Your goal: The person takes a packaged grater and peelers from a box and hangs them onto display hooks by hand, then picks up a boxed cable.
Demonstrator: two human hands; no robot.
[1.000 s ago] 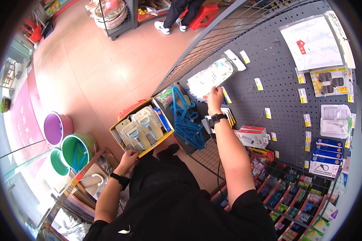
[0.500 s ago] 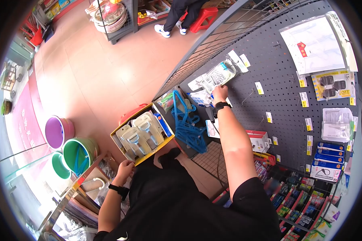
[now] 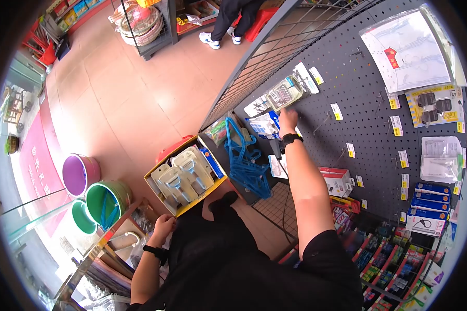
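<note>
Pinkish tiled floor [image 3: 135, 98] takes up upper L & centre. Grey pegboard [image 3: 368, 135] fills R side, w/ wire mesh panel [image 3: 259, 62] running along its L edge. Person w/ white sneakers [image 3: 210, 40] & dark trousers at top, by red stool [image 3: 259, 26].

Yellow-edged cardboard box [image 3: 217, 186] nr centre, in front of wearer's legs; inside, upright carded packs [image 3: 181, 176] w/ pale-blue-handled tools. Far L: purple bucket [image 3: 80, 173] just above green bucket [image 3: 125, 192], latter w/ blue items in it. Blue plastic hangers [image 3: 246, 171] bunched btwn box & pegboard.

Clear blister pack [image 3: 285, 93] hangs on upper-L part of pegboard, nr mesh; contents too small to ID. Blue-and-white pack [image 3: 264, 124] directly below it, nr the fingers. Red-and-white boxes [image 3: 337, 181] lower on board, R of forearm.

R hand [image 3: 287, 122] is at btm edge of clear blister pack, fingers partly curled; can't tell if it grips clear pack, blue-and-white one, or neither. L hand [image 3: 164, 226] is loosely curled at box's near-L corner; can't tell if it's touching or holding the edge.

Black wristband [image 3: 291, 139] on R wrist, another on L. Small yellow-and-white price tags [image 3: 337, 111] dotted over board.
</note>
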